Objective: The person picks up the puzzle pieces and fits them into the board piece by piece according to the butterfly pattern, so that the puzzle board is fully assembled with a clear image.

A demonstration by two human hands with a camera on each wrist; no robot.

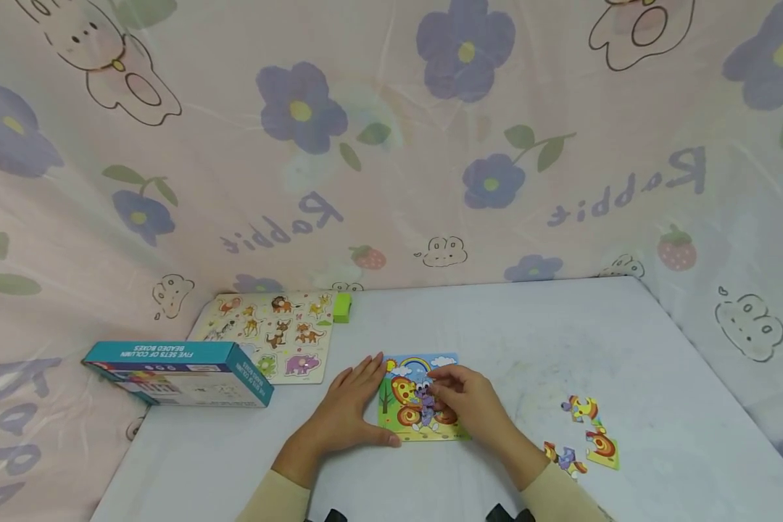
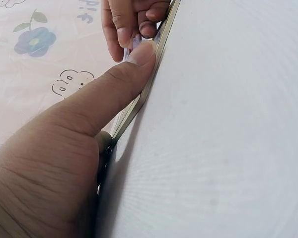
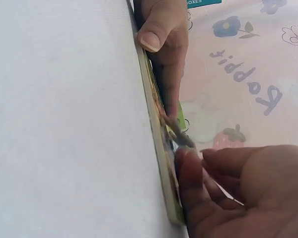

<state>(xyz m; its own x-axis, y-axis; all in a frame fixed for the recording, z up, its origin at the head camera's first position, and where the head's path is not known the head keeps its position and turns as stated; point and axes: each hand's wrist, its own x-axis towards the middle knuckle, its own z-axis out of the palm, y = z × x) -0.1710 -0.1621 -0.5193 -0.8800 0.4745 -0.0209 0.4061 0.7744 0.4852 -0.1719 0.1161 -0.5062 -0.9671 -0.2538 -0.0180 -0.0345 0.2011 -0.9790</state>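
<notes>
A square butterfly jigsaw puzzle (image 1: 409, 435) with a rainbow, a tree and a purple figure lies on the white table. My left hand (image 1: 346, 413) rests along its left side with straight, spread fingers, the thumb touching the near edge. Over the right half, my right hand (image 1: 479, 407) pinches a puzzle piece (image 3: 180, 135) between thumb and fingers. In the right wrist view that piece stands tilted against the puzzle's surface, seen edge-on, so its picture is hidden. Some of the butterfly's right side is covered by the right hand.
Several loose puzzle pieces (image 1: 603, 449) lie to the right, beside the right forearm. At the back left are an animal puzzle board (image 1: 322, 348), a small green block (image 1: 342, 308) and a teal-and-white box (image 1: 189, 388). A patterned curtain (image 1: 404, 181) hangs behind the table.
</notes>
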